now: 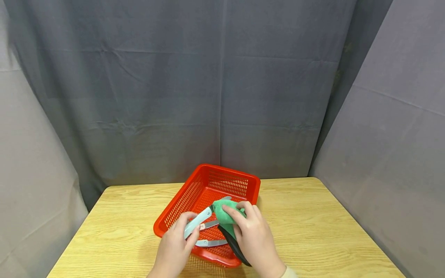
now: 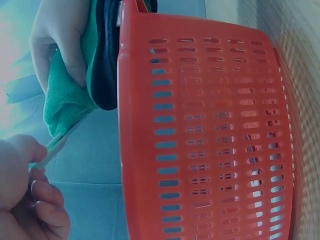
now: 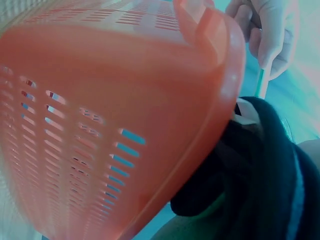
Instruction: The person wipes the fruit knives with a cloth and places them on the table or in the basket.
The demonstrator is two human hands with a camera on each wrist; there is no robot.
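Observation:
My left hand (image 1: 174, 243) pinches the light blue handle of a knife (image 1: 198, 222) between thumb and fingers. The knife slants up to the right above the basket, and a green and black cloth (image 1: 224, 211) covers most of its blade. My right hand (image 1: 255, 235) holds this cloth around the blade, its black side hanging down over the basket's near right rim. Below lie other knives: one with a pale handle (image 1: 202, 243) and one with a pinkish handle (image 1: 203, 226), both partly hidden by my left hand. A further blade (image 1: 226, 198) shows behind the cloth.
A red perforated plastic basket (image 1: 226, 168) stands tilted to my view on the wood-grain table (image 1: 313, 231). Its wall (image 2: 135, 125) fills much of the left wrist view. Grey curtains (image 1: 156, 96) enclose the table at the back and both sides.

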